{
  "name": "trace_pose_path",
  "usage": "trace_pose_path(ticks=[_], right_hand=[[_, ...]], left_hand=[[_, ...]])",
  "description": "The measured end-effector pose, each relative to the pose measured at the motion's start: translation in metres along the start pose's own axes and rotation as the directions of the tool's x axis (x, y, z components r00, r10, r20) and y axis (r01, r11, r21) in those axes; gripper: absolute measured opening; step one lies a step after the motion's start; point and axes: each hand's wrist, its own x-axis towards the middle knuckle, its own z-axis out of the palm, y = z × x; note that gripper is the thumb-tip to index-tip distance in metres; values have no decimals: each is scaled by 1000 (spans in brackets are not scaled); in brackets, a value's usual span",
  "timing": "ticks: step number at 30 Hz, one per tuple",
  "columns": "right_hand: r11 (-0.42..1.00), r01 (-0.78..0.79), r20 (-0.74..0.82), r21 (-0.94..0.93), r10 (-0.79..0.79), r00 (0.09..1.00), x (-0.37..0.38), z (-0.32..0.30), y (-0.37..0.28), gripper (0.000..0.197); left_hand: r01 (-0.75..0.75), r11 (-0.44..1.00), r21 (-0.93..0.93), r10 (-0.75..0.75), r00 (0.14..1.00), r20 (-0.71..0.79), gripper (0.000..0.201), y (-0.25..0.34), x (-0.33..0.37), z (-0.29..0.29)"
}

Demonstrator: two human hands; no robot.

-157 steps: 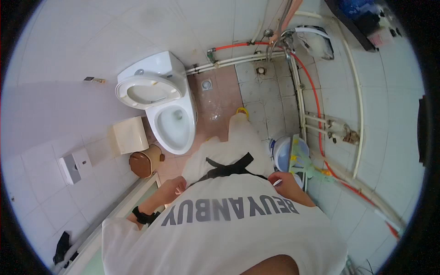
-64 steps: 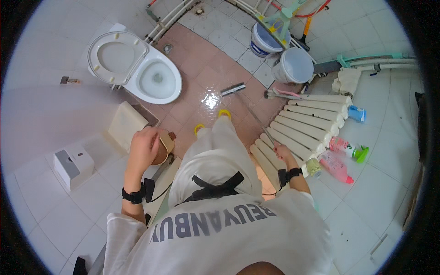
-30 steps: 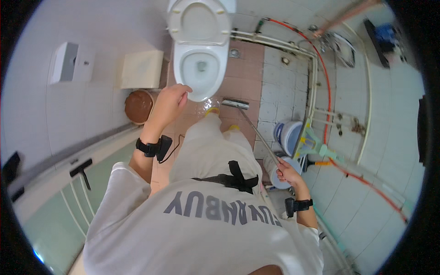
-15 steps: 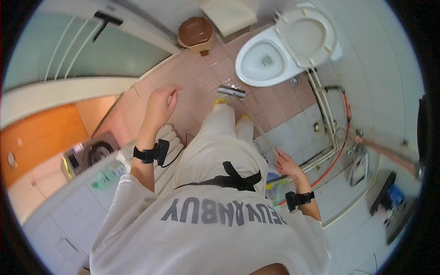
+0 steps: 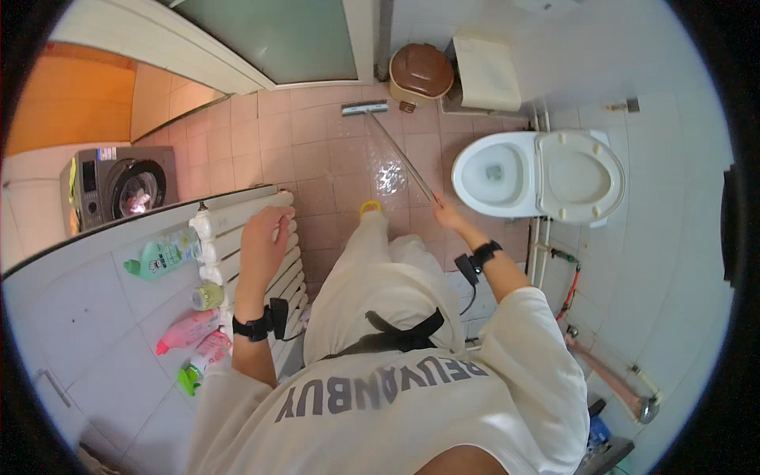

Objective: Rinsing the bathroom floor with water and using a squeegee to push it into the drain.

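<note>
My right hand [image 5: 450, 216] is closed round the upper end of a long-handled floor brush [image 5: 396, 150]. Its wide, pale head with a dark bristle-like edge rests on wet pink tiles, far ahead of my feet and short of the door. Empty and loosely curled, with its fingers not clenched, my left hand [image 5: 267, 237] hangs over the white radiator [image 5: 237, 226]. Whether it touches the radiator I cannot tell. A yellow slipper tip [image 5: 370, 207] shows below my trouser leg. Both wrists wear black bands with small boxes.
A white toilet [image 5: 495, 170], lid raised, stands at the right. A brown-lidded bin [image 5: 422, 71] sits at the far wall. Bottles, among them a green one [image 5: 162, 255], stand left of the radiator. Beyond the doorway is a grey washing machine [image 5: 131, 188]. Pipes [image 5: 541, 253] run along the right wall.
The brush head has moved forward, away from my feet, toward the door. My right arm now reaches further ahead. My view has turned, and my left hand now appears over the radiator.
</note>
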Motion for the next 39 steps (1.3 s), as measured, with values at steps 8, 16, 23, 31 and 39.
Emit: trace_pose_path(ticks=[8,16,23,31,39], right_hand=[[907,-38,36,-420,58,998,122,-8,-42,56],[793,-189,-27,-579,213,977,90,-20,-17,59],[860,-232,55,-455,287,956,-58,-6,121,65],[857,-67,-8,-511,73,997,-158,-63,149,48],[833,16,-39,-553,-45,998,27,-66,48,45]], left_hand=[[215,974,77,-211,976,-58,14,-40,-47,-25],[300,951,74,-299,954,-21,12,-30,-52,-10],[281,960,3,-281,960,15,12,-1,-38,17],[252,967,-39,-253,967,-22,14,16,-43,42],[376,926,-23,-376,922,-87,14,29,-90,45]])
